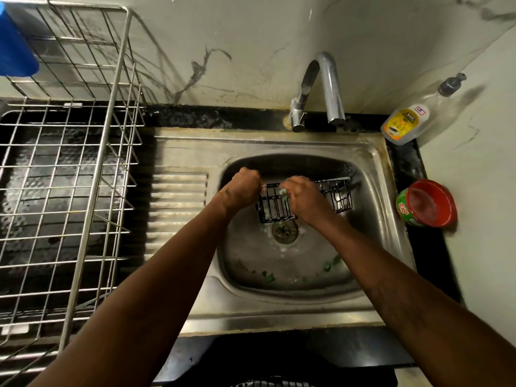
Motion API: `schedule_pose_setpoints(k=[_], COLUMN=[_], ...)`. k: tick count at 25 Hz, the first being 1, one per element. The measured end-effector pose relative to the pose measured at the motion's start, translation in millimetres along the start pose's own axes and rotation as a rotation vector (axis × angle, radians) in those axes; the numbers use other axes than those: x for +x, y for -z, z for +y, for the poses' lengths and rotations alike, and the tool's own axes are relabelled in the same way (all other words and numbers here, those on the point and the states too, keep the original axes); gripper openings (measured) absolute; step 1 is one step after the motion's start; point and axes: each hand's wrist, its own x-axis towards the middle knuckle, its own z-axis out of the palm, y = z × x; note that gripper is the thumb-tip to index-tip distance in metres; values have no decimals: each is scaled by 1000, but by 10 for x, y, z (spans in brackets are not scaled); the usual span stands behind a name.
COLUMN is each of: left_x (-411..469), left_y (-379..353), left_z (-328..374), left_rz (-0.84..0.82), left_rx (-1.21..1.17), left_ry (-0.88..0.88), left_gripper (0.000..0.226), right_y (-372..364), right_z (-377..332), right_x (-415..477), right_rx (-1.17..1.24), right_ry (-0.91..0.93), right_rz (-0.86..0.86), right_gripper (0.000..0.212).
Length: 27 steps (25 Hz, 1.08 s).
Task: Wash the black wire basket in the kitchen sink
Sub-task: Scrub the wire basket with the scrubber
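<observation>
A black wire basket [333, 197] is held over the steel sink [371, 227], just above the drain [284, 231]. My left hand [242, 188] grips the basket's left end. My right hand [304, 199] is closed inside the basket's left half, pressing a small pale green scrubber [282, 191] against the wires; most of the scrubber is hidden by the fingers. The chrome tap [326, 88] stands behind the basin, and I see no water running from it.
A large steel dish rack [72, 174] fills the counter at left, with a blue item [15, 51] at its top. A clear soap bottle [407, 121] and a red-and-green dish-soap tub [427, 203] stand at right. Green scraps [331, 263] lie in the basin.
</observation>
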Motion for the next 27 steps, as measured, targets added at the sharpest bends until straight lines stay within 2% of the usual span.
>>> schedule_pose_setpoints(k=[3,8,12,14,18,22,24,27], left_x=[-3,25,56,112,275,356,387,408], left_y=[3,-18,1,17,-72,-236,-242,-232], left_z=[-6,0,77,149,450,595,597,625], left_rz=[4,-1,-55,-70,-26,1,1,-13], left_rx=[12,23,66,65,13,-34,-36,-2], left_ry=[-15,-21,-45,-62,-118,-93,-90,-91], left_gripper=[12,11,14,17,16,10,9,6], right_y=[28,17,69,93,29,-14,-32,-3], right_z=[48,79,182,256,249,175,205,303], right_x=[45,-508,-130,3,-216,-647,-732,-436], right_rx=[-17,21,56,49,-112,-182,-208,-190], right_ry=[-21,-7,-153,-234,-20,46,35,-82], right_rz=[7,-62,154,187,34,0,8,84], right_gripper=[35,35,32,33,32,38,40,45])
